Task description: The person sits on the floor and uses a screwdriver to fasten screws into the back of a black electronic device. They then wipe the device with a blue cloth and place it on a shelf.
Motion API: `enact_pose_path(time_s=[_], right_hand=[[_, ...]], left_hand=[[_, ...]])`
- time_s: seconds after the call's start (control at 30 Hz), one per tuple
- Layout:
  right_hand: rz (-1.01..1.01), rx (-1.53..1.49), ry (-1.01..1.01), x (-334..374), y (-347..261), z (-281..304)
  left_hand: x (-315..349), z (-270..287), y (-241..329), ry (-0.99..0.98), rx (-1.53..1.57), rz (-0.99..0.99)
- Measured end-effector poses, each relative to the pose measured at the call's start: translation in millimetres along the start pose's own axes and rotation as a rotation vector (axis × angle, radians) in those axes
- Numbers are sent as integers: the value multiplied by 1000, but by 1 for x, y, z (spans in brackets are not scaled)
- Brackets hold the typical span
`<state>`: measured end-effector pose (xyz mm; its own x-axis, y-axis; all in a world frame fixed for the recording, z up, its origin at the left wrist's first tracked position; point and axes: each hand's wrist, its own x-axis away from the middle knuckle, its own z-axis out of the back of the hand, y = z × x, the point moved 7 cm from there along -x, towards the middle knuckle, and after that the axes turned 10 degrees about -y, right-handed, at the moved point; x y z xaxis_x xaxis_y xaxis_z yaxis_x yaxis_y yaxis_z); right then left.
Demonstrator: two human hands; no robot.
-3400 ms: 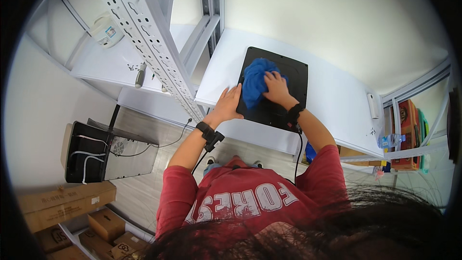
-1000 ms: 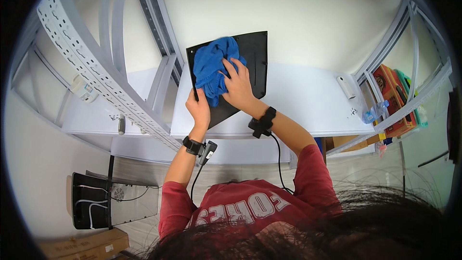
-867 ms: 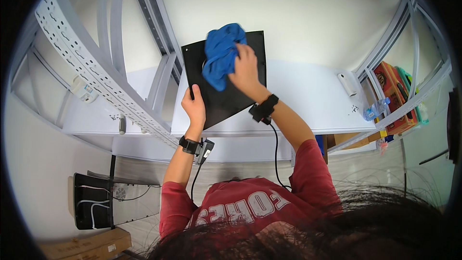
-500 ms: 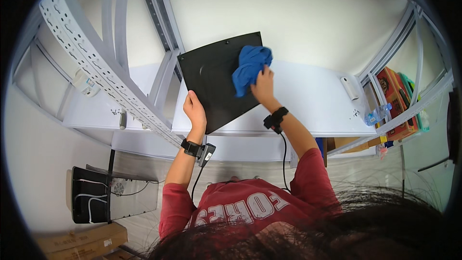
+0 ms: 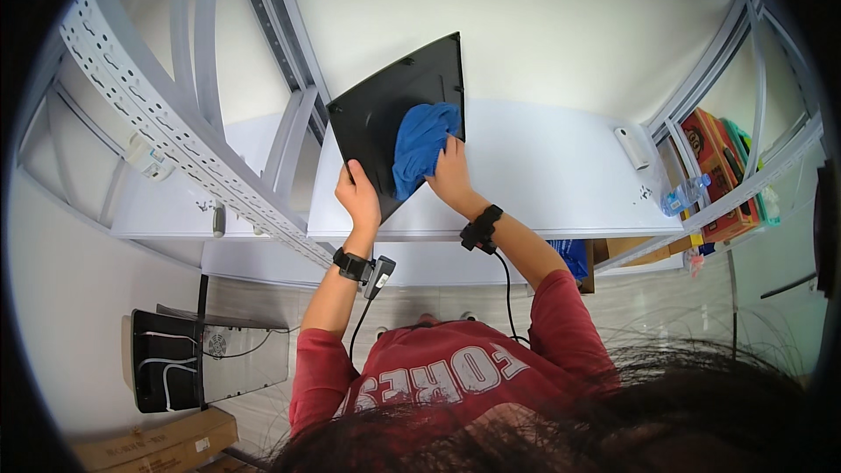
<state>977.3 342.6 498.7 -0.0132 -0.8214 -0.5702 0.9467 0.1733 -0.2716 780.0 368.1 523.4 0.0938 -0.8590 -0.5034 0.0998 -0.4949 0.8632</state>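
My left hand (image 5: 358,199) grips the lower left edge of a flat black panel (image 5: 372,123), thumb on its face and the other fingers hidden behind it. The panel is tilted up above the white shelf, and small dark knobs show near its corners and edges. A crumpled blue cloth (image 5: 424,142) lies against the panel's face, covering its lower right part. My right hand (image 5: 453,177) is closed on the cloth's right side and presses it to the panel; some of its fingertips are buried in the folds.
The white shelf (image 5: 552,175) stretches beneath the panel, framed by grey perforated metal posts (image 5: 158,79). On its right stand a white cylinder (image 5: 632,148) and a plastic bottle (image 5: 686,195), beside red boxes (image 5: 714,171). A computer case (image 5: 219,355) and a cardboard box (image 5: 162,442) are at lower left.
My right hand and the cloth have moved left and down across the panel. The panel has turned and tilted more steeply, with my left hand still on its edge.
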Motion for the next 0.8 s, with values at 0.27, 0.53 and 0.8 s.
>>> enact_pose_path(time_s=[0.27, 0.53, 0.8], right_hand=[[352, -21, 46, -35, -73, 71], [-9, 166, -27, -56, 41, 41], [-262, 105, -443, 3, 145, -29]], left_hand=[[3, -7, -26, -66, -63, 68], [8, -7, -5, -149, -98, -26], [20, 0, 59, 66, -124, -105]])
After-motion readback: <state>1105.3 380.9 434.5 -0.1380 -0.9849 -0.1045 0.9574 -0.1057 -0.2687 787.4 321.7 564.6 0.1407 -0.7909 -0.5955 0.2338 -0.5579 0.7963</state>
